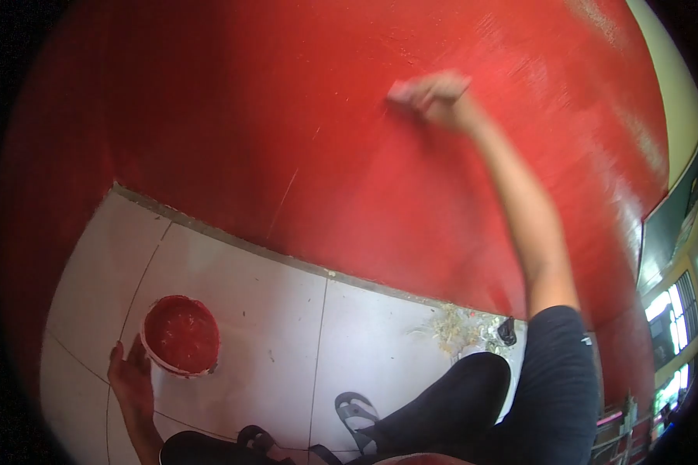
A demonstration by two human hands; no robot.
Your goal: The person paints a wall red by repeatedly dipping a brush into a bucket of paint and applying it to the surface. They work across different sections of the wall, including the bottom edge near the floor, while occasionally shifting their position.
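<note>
My right hand (442, 97), blurred by motion, is closed around a paintbrush (399, 92) with its tip against the red wall (302, 147). The arm reaches far up and out from my body. Low on the left stands a round bucket (151, 353) with a pale outer side, holding wet red paint (181, 335). Beside its left rim is my left hand (134, 380), fingers apart and fingertips right at the bucket's edge.
Pale floor tiles (279, 325) meet the wall along a grey strip. Dry debris (457, 325) and a black plastic scrap (507, 332) lie at the wall's foot. My sandalled foot (357, 415) is near the lower middle. Windows (672, 314) show far right.
</note>
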